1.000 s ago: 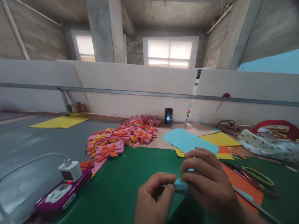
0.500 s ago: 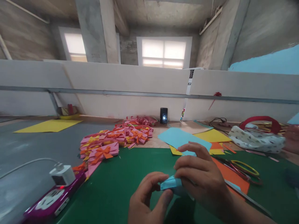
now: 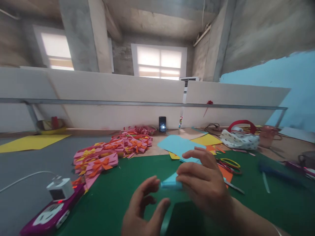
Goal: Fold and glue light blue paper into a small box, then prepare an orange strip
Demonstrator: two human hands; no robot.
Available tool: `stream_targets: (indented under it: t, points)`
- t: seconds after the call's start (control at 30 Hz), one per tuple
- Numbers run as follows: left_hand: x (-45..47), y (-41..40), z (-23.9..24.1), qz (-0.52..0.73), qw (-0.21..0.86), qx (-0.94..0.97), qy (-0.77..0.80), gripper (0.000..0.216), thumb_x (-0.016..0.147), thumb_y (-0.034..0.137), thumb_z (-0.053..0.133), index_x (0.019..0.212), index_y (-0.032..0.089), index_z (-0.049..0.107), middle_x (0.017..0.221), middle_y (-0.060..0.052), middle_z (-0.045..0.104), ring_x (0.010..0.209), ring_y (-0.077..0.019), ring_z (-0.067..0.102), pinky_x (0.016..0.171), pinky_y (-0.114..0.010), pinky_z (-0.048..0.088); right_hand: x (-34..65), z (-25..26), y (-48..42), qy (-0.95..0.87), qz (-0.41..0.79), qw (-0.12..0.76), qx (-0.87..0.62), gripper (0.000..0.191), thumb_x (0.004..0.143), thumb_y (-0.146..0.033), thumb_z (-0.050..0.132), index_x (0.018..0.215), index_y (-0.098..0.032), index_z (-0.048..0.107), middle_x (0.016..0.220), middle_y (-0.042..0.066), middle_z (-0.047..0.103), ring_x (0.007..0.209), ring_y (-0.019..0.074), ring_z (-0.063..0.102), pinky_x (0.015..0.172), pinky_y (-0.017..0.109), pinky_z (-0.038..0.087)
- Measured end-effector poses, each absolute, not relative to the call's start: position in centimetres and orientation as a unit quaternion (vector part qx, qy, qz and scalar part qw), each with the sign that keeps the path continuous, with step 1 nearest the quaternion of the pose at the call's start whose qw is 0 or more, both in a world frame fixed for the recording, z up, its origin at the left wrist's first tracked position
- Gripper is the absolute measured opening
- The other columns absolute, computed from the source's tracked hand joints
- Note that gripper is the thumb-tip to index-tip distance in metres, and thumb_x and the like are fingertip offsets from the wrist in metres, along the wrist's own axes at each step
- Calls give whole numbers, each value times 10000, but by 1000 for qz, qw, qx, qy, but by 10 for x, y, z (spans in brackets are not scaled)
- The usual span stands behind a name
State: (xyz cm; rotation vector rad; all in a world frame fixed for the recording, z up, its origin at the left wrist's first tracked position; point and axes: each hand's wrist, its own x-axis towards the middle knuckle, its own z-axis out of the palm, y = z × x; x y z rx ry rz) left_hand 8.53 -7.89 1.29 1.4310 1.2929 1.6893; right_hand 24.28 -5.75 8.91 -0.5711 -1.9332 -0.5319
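Currently R hand pinches the folded blue paper above the green mat; L hand spread, fingertips just beside its end, contact unclear. Prob. mid-fold: some folding done, rest not flat yet. Pink bow pieces piled, apparently done; blue sheet unfolded.

The surface bears a green mat, a yellow paper sheet, a heap of pink paper pieces and a smartphone.

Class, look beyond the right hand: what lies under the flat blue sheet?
Yellow paper pokes out from under the near edge of the blue sheet. Anything else beneath is hidden, and the right hand blocks part of the view.
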Motion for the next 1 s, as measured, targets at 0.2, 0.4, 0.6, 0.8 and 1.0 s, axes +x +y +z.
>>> stream_targets:
  t: [0.2, 0.4, 0.6, 0.8, 1.0]
  points:
    - [111, -90, 0, 668, 0, 553, 499, 654, 645, 407, 697, 1204, 170, 454, 1171, -140, 530, 1030, -280, 536, 773, -382, 498, 234, 71, -83, -670, -350, 573, -314, 175, 747, -67, 645, 831, -217, 676, 863, 31, 654, 841, 202, 477, 741, 373, 399]
    - [121, -88, 14, 663, -127, 549, 493, 478, 720, 318, 645, 1126, 164, 445, 1182, -170, 501, 1091, -302, 492, 855, -450, 437, 216, 56, -83, -634, -300, 621, -351, 164, 767, -81, 618, 756, -231, 683, 813, 35, 560, 804, 187, 472, 723, 371, 386]
    - [124, -74, 13, 677, -74, 556, 476, 543, 816, 250, 528, 1312, 156, 329, 1336, -167, 418, 1231, -282, 413, 966, -451, 393, 197, 55, -82, -626, -231, 660, -345, 180, 766, -67, 570, 711, -202, 675, 769, 44, 540, 753, 181, 478, 686, 356, 385]
    - [119, -60, 8, 735, 21, 503, 454, 481, 812, 301, 544, 1260, 187, 411, 1287, -137, 496, 1168, -275, 492, 964, -424, 417, 191, 47, -79, -630, -164, 667, -361, 169, 758, -63, 572, 749, -200, 670, 808, 50, 513, 790, 192, 484, 674, 338, 397]
    - [117, -63, 14, 749, 67, 495, 436, 447, 811, 320, 545, 1219, 185, 421, 1129, -124, 578, 1049, -264, 555, 881, -422, 451, 188, 42, -82, -639, -138, 664, -362, 169, 768, -69, 569, 773, -206, 667, 817, 56, 512, 806, 199, 478, 699, 349, 399]
